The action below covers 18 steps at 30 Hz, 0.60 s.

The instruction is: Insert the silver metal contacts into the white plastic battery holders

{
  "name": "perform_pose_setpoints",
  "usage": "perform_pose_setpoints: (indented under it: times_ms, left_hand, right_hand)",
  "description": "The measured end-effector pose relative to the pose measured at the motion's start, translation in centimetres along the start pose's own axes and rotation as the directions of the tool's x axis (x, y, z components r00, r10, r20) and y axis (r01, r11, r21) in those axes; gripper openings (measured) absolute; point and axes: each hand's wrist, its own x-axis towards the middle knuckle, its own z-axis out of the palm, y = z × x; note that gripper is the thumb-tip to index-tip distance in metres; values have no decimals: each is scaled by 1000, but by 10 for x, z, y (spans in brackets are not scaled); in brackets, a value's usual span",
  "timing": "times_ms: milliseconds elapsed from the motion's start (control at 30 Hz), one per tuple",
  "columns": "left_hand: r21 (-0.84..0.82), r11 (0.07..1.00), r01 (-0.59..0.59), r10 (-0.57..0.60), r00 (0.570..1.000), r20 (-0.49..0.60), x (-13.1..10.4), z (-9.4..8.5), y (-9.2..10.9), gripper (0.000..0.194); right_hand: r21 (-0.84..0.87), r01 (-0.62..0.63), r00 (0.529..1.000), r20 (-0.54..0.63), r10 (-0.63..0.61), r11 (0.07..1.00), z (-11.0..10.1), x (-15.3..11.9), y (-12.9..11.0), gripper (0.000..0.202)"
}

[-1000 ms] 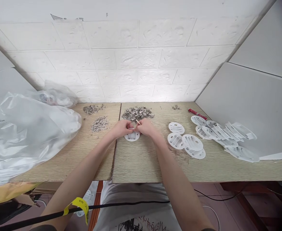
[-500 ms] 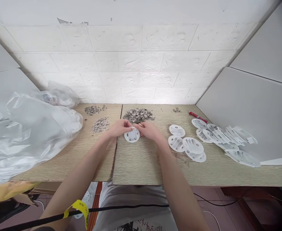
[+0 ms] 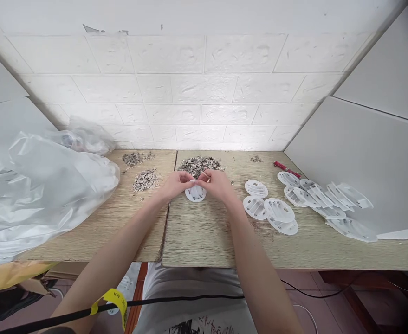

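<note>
Between my hands, a round white plastic battery cover (image 3: 195,195) with molded slots is held slightly tilted above the table. My left hand (image 3: 178,184) pinches its upper left rim with thumb and fingers. At the upper right rim, my right hand (image 3: 215,182) has its fingers closed, with the thumb tip pressing on the cover close to the left thumb. Whether a small metal piece sits under the fingertips is hidden. Just behind the hands lies a heap of small metal contact clips (image 3: 199,165).
Two smaller heaps of metal parts (image 3: 146,180) lie at left, beside a large plastic bag (image 3: 50,190). Several white round covers (image 3: 279,210) rest at right, with more stacked (image 3: 329,199) by the side panel. A red tube (image 3: 286,169) lies behind them.
My right hand has moved left onto the cover's upper edge, its thumb now near the left thumb. The cover has shifted slightly right and tilted.
</note>
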Motion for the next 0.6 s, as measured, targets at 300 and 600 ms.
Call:
perform_pose_setpoints:
  times_ms: [300,600]
  left_hand:
    - [295,955,-19,27,999,-23,-2,1,3,18]
    - [440,894,-82,67,996,50,-2,0,0,21]
  right_hand:
    - [-68,-49,995,86,55,996,4,2,2,13]
    - [-83,-83,975,197,98,993,5,2,4,12]
